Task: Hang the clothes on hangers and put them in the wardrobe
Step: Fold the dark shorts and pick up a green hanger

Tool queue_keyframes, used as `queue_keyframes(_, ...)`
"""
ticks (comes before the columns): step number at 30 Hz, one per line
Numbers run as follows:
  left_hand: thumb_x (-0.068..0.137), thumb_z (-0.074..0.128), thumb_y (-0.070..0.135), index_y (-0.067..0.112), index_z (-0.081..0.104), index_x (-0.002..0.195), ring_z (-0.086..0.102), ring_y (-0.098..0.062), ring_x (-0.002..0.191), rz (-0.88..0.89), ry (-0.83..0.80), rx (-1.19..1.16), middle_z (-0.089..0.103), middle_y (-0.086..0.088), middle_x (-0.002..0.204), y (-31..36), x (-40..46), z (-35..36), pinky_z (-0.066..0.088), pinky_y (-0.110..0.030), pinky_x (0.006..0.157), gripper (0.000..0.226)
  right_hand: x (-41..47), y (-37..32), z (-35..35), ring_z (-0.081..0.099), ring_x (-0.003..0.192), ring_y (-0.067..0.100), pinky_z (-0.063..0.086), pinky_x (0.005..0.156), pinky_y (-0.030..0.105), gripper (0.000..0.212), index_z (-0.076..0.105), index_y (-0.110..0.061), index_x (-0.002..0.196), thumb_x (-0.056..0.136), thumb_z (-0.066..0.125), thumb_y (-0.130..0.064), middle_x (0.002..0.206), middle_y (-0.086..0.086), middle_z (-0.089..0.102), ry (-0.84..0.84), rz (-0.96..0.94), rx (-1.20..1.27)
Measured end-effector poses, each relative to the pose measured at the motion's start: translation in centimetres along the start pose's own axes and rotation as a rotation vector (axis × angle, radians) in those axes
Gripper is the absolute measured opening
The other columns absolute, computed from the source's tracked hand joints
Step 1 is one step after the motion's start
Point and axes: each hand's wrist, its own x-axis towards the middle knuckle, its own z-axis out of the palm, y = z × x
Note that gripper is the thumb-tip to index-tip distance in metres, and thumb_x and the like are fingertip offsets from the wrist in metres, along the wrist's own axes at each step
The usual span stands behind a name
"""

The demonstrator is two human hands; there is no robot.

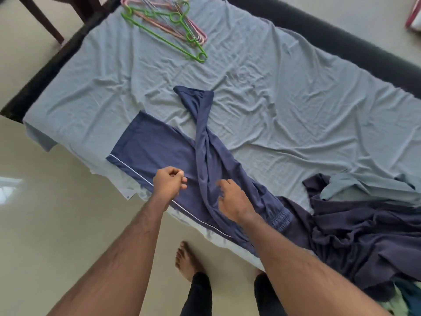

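Bed (296, 92) with wrinkled pale blue sheet (114, 71) runs diagonally; dark frame edge (45, 71) shows along far and left sides. Glossy cream tile floor (45, 224) below, bright window reflection (9, 189) at left edge. Dark wooden furniture legs (43, 18) stand at top left corner. Soft daylight throughout.

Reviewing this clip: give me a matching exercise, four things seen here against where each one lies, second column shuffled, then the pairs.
Things:
1. green hanger
2. navy trousers
3. dark clothes pile
4. left hand

Places:
A. bed's right end
B. far end of the bedsheet
C. over the trousers' piped edge
D. spread at the near bed edge

Pairs: 1-B, 2-D, 3-A, 4-C
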Motion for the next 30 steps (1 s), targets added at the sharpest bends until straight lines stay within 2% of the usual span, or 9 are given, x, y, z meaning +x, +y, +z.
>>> queue_keyframes(4, 0.1, 0.053, 0.017, 0.018, 0.061, 0.083, 0.067, -0.015, 0.058, 0.027, -0.043, -0.026, 0.071, -0.002, 0.078, 2.5, 2.3, -3.8, 0.042, -0.025, 0.053, 0.019, 3.7, -4.7, -1.8, 0.06, 0.11, 0.034, 0.05, 0.095, 0.046, 0.032, 0.057, -0.017, 0.123, 0.091, 0.052, -0.013, 0.122, 0.007, 0.059, 0.116, 0.092, 0.198)
queue_keyframes(8, 0.103, 0.045, 0.013, 0.016, 0.062, 0.085, 0.064, -0.019, 0.059, 0.013, -0.056, -0.059, 0.069, -0.005, 0.078, 4.3, 5.1, -5.7, 0.042, -0.025, 0.054, 0.024, 8.7, -8.4, -4.0, 0.064, 0.103, 0.027, 0.05, 0.094, 0.039, 0.022, 0.065, -0.011, 0.113, 0.093, 0.056, -0.012, 0.106, 0.006, 0.069, 0.268, 0.174, 0.372)
queue_keyframes(11, 0.104, 0.04, 0.011, 0.016, 0.061, 0.085, 0.067, -0.02, 0.063, 0.031, -0.059, -0.054, 0.07, -0.007, 0.079, 5.2, 7.2, -6.1, 0.042, -0.024, 0.052, 0.028, 13.1, -10.2, -5.8, 0.063, 0.112, 0.028, 0.047, 0.094, 0.034, 0.025, 0.068, -0.012, 0.116, 0.098, 0.052, -0.018, 0.114, 0.01, 0.071, 0.286, 0.21, 0.375)
queue_keyframes(16, 0.103, 0.043, 0.013, 0.018, 0.063, 0.088, 0.071, -0.021, 0.073, 0.052, -0.134, -0.1, 0.073, -0.01, 0.088, 7.3, 11.7, -6.0, 0.046, -0.026, 0.054, 0.026, 20.7, -11.9, -8.2, 0.062, 0.116, 0.034, 0.049, 0.1, 0.04, 0.03, 0.07, -0.014, 0.119, 0.098, 0.051, -0.023, 0.121, 0.014, 0.069, 0.318, 0.266, 0.338)
queue_keyframes(18, 0.104, 0.043, 0.014, 0.019, 0.064, 0.089, 0.071, -0.018, 0.075, 0.031, -0.19, -0.115, 0.073, -0.008, 0.09, 8.3, 13.4, -5.7, 0.046, -0.027, 0.056, 0.026, 23.1, -12.4, -8.7, 0.059, 0.121, 0.031, 0.047, 0.103, 0.042, 0.04, 0.061, -0.015, 0.13, 0.096, 0.059, -0.036, 0.128, 0.011, 0.065, 0.31, 0.311, 0.368)
queue_keyframes(20, 0.104, 0.043, 0.014, 0.019, 0.065, 0.091, 0.071, -0.017, 0.077, 0.019, -0.234, -0.137, 0.073, -0.006, 0.092, 9.2, 14.7, -5.5, 0.046, -0.028, 0.059, 0.026, 24.8, -12.9, -8.8, 0.055, 0.126, 0.029, 0.045, 0.106, 0.046, 0.064, 0.048, -0.016, 0.14, 0.089, 0.068, -0.048, 0.135, 0.009, 0.059, 0.301, 0.357, 0.413)
queue_keyframes(24, 0.106, 0.044, 0.018, 0.014, 0.066, 0.102, 0.071, -0.017, 0.086, -0.012, -0.326, -0.178, 0.073, -0.005, 0.099, 10.8, 16.8, -5.2, 0.047, -0.03, 0.065, 0.022, 28.0, -14.3, -9.2, 0.052, 0.13, 0.031, 0.04, 0.109, 0.051, 0.084, 0.033, -0.018, 0.149, 0.083, 0.076, -0.047, 0.141, 0.007, 0.054, 0.331, 0.504, 0.509)
queue_keyframes(27, 0.106, 0.044, 0.02, 0.015, 0.065, 0.105, 0.069, -0.017, 0.091, -0.028, -0.385, -0.219, 0.072, -0.004, 0.105, 12.2, 18.1, -4.8, 0.048, -0.031, 0.07, 0.022, 29.9, -14.2, -9.5, 0.059, 0.12, 0.029, 0.043, 0.106, 0.047, 0.049, 0.057, -0.022, 0.133, 0.087, 0.072, -0.031, 0.126, 0.003, 0.065, 0.42, 0.634, 0.546)
queue_keyframes(30, 0.106, 0.045, 0.028, 0.018, 0.065, 0.103, 0.069, -0.016, 0.098, -0.043, -0.416, -0.264, 0.071, -0.005, 0.112, 13.4, 19.1, -4.2, 0.05, -0.034, 0.076, 0.023, 30.6, -14.2, -8.9, 0.068, 0.102, 0.022, 0.053, 0.096, 0.041, 0.015, 0.075, -0.024, 0.097, 0.088, 0.066, -0.016, 0.1, 0.002, 0.074, 0.543, 0.552, 0.714)
